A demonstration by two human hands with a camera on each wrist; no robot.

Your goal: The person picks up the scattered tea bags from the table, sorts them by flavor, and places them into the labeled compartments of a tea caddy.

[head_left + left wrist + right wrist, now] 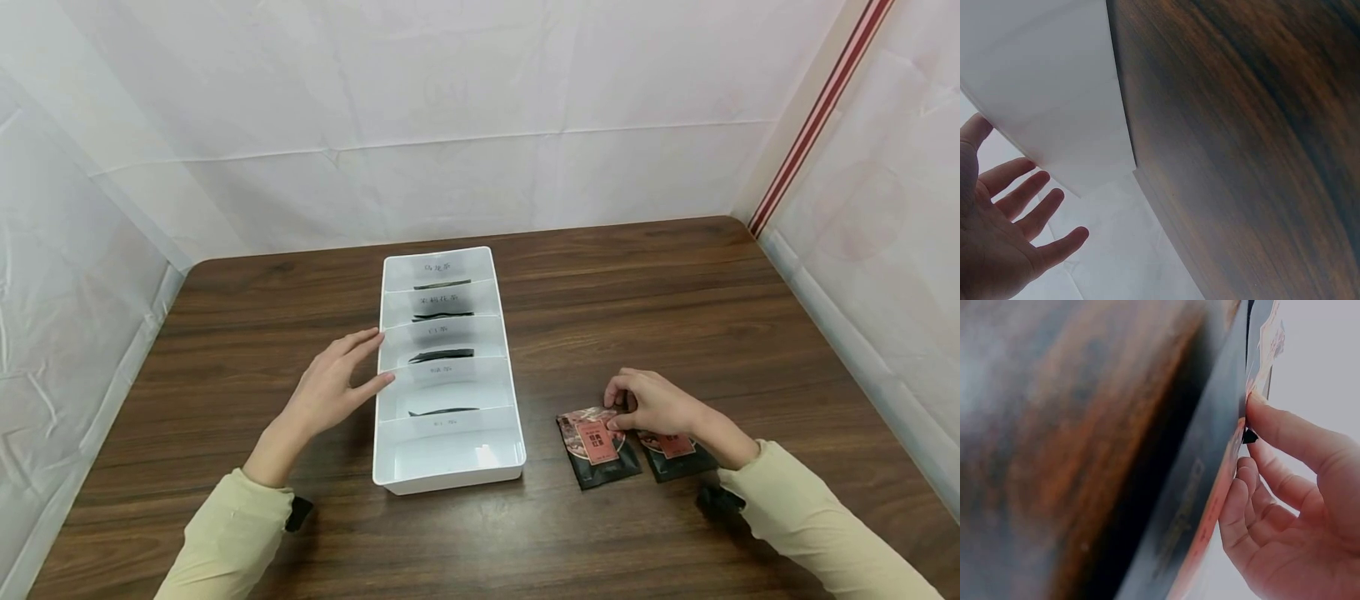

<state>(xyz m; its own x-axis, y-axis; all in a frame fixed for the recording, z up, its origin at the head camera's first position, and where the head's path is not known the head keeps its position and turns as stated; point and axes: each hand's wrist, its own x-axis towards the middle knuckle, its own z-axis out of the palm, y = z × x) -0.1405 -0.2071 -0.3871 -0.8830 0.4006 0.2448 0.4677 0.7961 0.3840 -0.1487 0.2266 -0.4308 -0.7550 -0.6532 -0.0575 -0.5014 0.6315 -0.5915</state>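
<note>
Head view: a white divided tray (448,467) stands lengthwise on the dark wooden table (675,283), five compartments in a row, each divider carrying a paper label; the labels are too small to read. Dark flat items lie in the four far compartments; the nearest one holds none that shows. Left hand (330,387) is at the tray's left wall, fingers straight and spread, the fingertips (386,377) touching or nearly touching the wall about level with the third and fourth compartments; it holds nothing. The left wrist view confirms an open palm with fingers fanned beside the tray's white wall (1047,94). Right hand (654,402) rests to the right of the tray, over two dark sachets lying flat side by side on the table. The near sachet (598,447), black with a red label, lies just under and in front of the curled fingers; thumb and forefinger pinch its far top edge. The second sachet (675,454) lies touching or just beside the first, partly under the wrist. Right wrist view: the sachet's edge (1210,487) sits against the fingertips (1235,506), thumb pressing on the printed face, remaining fingers curled behind it. Both sleeves are pale yellow-green. White sheeting surrounds the table.
</note>
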